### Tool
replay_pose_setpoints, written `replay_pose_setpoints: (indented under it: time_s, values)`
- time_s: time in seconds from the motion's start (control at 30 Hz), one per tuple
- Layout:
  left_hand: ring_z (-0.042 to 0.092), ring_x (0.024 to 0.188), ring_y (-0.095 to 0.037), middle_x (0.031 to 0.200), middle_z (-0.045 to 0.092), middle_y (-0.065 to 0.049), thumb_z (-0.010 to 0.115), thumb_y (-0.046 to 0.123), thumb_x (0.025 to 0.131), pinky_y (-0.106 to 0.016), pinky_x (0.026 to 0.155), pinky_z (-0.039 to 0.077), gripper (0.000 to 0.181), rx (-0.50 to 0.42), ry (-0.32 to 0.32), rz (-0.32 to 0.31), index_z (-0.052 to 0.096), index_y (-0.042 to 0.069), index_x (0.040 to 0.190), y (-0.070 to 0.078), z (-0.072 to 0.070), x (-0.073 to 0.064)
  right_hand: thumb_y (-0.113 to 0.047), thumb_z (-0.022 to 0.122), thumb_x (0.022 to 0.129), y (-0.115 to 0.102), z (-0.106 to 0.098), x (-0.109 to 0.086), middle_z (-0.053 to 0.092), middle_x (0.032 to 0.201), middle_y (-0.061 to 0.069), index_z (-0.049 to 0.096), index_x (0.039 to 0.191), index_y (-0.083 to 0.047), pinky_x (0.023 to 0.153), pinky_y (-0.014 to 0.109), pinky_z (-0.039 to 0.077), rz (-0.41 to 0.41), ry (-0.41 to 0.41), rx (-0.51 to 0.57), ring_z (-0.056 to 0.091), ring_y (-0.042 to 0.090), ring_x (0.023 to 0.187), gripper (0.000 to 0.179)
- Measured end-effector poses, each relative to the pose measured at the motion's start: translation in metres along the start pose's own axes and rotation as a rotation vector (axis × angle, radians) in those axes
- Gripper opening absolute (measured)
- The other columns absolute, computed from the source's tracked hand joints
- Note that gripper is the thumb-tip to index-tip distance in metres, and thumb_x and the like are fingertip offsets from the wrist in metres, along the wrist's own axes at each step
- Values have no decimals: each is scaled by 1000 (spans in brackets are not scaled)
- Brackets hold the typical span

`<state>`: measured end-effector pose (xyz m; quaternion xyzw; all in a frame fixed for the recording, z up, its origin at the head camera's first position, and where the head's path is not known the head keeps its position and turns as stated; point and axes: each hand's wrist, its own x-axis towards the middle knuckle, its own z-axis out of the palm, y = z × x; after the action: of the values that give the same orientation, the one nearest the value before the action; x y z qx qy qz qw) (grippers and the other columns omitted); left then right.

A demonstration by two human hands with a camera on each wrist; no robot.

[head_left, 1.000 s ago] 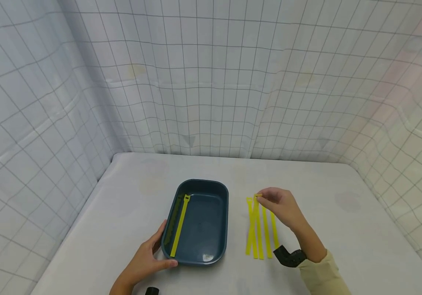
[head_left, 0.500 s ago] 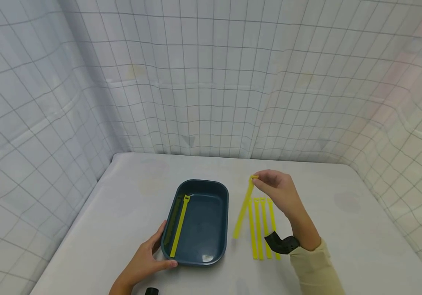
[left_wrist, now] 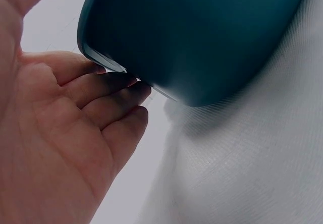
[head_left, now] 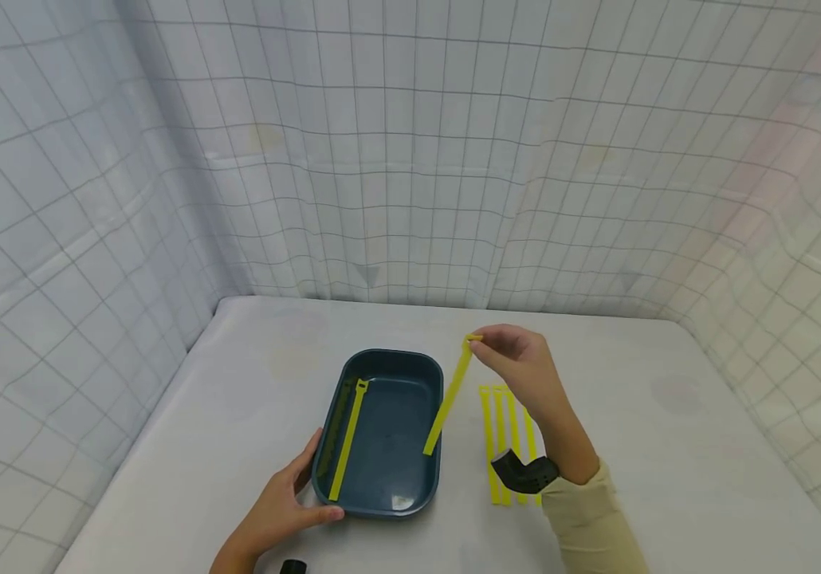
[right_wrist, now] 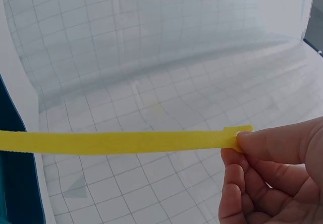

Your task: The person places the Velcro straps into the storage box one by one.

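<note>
In the head view my right hand [head_left: 518,367] pinches the slotted head end of a yellow hook-and-loop cable tie [head_left: 451,395] between thumb and fingers. The tie hangs slanting down to the left, its free end over the right side of a dark teal tray [head_left: 396,446]. Another yellow cable tie [head_left: 348,442] lies lengthwise along the tray's left side. My left hand [head_left: 274,510] holds the tray's near left corner, thumb at the near side and fingers along the left wall. The left wrist view shows those fingertips [left_wrist: 139,90] against the outer wall.
Several more yellow cable ties [head_left: 501,446] lie side by side on the white table [head_left: 633,414], right of the tray and partly behind the right wrist's camera [head_left: 523,472]. White gridded curtains [head_left: 410,199] close off the back and sides.
My right hand has lifted one cable tie from the row and carried it up and left, until its lower end hangs over the tray. The left hand and tray have hardly moved.
</note>
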<state>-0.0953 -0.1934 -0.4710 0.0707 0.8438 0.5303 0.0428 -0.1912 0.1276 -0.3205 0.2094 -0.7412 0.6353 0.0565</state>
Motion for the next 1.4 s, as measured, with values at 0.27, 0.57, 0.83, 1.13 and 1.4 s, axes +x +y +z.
replay_pose_setpoints:
  time_s: [0.27, 0.57, 0.83, 1.13, 1.4]
  values:
    - [26, 132, -27, 148, 22, -12, 82, 24, 68, -40, 100, 35, 101, 2, 1, 6, 20, 11, 147, 0, -2, 1, -4, 64, 86, 5, 29, 5, 64, 92, 14, 64, 98, 7, 78, 29, 52, 6, -48, 65, 61, 19, 82, 17]
    - [25, 133, -27, 148, 22, -12, 83, 25, 68, -42, 101, 33, 102, -14, -2, -5, 20, 11, 147, -1, -1, 0, -6, 63, 86, 12, 48, 6, 65, 93, 13, 64, 99, 6, 79, 29, 52, 21, -56, 74, 62, 23, 83, 18]
    - [25, 133, -26, 148, 22, -12, 83, 24, 68, -40, 101, 34, 102, -21, -7, -6, 20, 11, 147, 1, -1, 1, -8, 64, 87, 21, 67, 5, 65, 92, 13, 65, 99, 5, 75, 26, 52, 14, -53, 77, 60, 24, 79, 18]
    - [26, 132, -28, 148, 23, -13, 82, 25, 68, -43, 101, 33, 102, -25, -12, -30, 20, 11, 147, 1, 0, 0, -8, 64, 86, 28, 83, 1, 65, 92, 15, 65, 98, 6, 75, 26, 52, 45, -86, 118, 59, 24, 80, 18]
    - [28, 132, -28, 148, 24, -13, 82, 26, 68, -43, 100, 33, 101, -6, -5, -20, 21, 12, 147, -1, 0, 0, -3, 63, 86, 31, 93, -2, 65, 93, 16, 64, 99, 8, 74, 23, 51, 71, -117, 151, 59, 35, 85, 18]
